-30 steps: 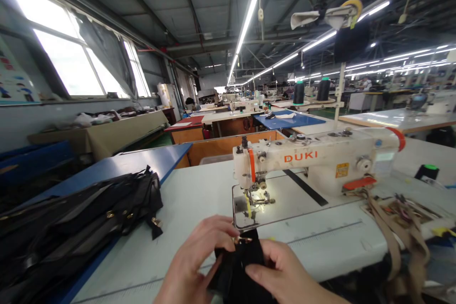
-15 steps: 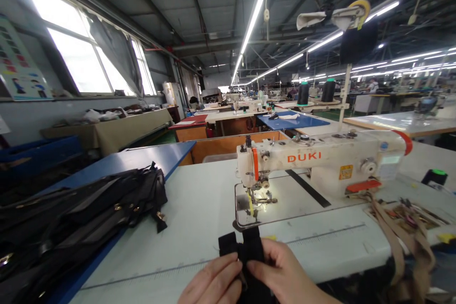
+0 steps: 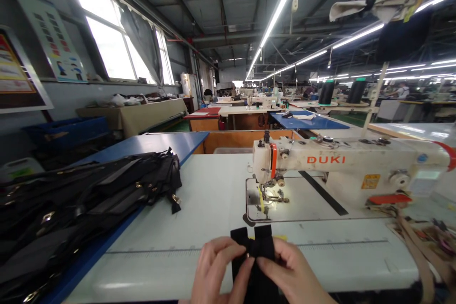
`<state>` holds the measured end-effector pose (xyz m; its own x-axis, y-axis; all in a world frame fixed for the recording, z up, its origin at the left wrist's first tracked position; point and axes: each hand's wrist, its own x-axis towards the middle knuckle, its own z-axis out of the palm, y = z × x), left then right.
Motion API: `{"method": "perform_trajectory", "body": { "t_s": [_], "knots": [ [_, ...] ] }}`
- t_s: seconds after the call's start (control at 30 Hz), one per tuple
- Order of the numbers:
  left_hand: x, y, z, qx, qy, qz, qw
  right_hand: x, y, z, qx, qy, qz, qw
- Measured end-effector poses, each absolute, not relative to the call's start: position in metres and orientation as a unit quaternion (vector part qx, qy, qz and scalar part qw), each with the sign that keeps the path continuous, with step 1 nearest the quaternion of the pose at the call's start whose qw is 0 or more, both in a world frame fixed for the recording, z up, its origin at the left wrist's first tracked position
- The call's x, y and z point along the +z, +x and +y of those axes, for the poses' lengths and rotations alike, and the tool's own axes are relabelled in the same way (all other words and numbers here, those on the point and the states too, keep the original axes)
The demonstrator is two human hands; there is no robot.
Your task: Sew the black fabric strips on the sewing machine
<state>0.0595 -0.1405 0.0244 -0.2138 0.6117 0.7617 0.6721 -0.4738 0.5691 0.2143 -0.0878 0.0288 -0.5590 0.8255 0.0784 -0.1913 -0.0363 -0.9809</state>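
Observation:
A black zipper [image 3: 262,247] is held up near the table's front edge, its two tape ends standing apart at the top. My left hand [image 3: 221,266] is closed at its left side, thumb and forefinger around a small shiny metal piece [image 3: 248,256] that looks like the slider. My right hand [image 3: 290,270] pinches the right tape, thumb in front and fingers behind. The lower part of the zipper drops out of view. Just beyond the hands stands a white sewing machine [image 3: 327,156], its needle area lit.
A pile of black fabric pieces with gold-coloured metal parts [image 3: 117,190] lies on a blue table [image 3: 192,145] to the left. A black strip [image 3: 322,192] rests on the machine bed. Tan straps [image 3: 416,247] hang at the right, and a ruler scale [image 3: 160,250] crosses the front tabletop.
The camera view has turned left, shifting the scene rightward. My left hand has raised its fingers and changed its grip to a pinch at the metal piece; my right hand keeps hold.

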Motion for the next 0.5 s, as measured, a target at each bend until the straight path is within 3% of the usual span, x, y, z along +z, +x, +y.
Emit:
{"method": "perform_trajectory", "body": {
  "t_s": [0.1, 0.17, 0.23, 0.5],
  "knots": [
    [0.02, 0.065, -0.137, -0.655, -0.475, -0.563, -0.17, 0.028, 0.215, -0.089, 0.681, -0.269, -0.568, 0.375],
    [0.02, 0.065, -0.135, -0.638, -0.418, -0.541, -0.354, 0.026, 0.216, -0.089, 0.679, -0.27, -0.574, 0.37],
    [0.024, 0.063, -0.133, -0.598, -0.396, -0.51, -0.474, 0.026, 0.218, -0.09, 0.65, -0.279, -0.6, 0.375],
    [0.032, 0.057, -0.129, -0.587, -0.329, -0.488, -0.556, 0.032, 0.219, -0.09, 0.583, -0.303, -0.654, 0.376]
  ]
}}
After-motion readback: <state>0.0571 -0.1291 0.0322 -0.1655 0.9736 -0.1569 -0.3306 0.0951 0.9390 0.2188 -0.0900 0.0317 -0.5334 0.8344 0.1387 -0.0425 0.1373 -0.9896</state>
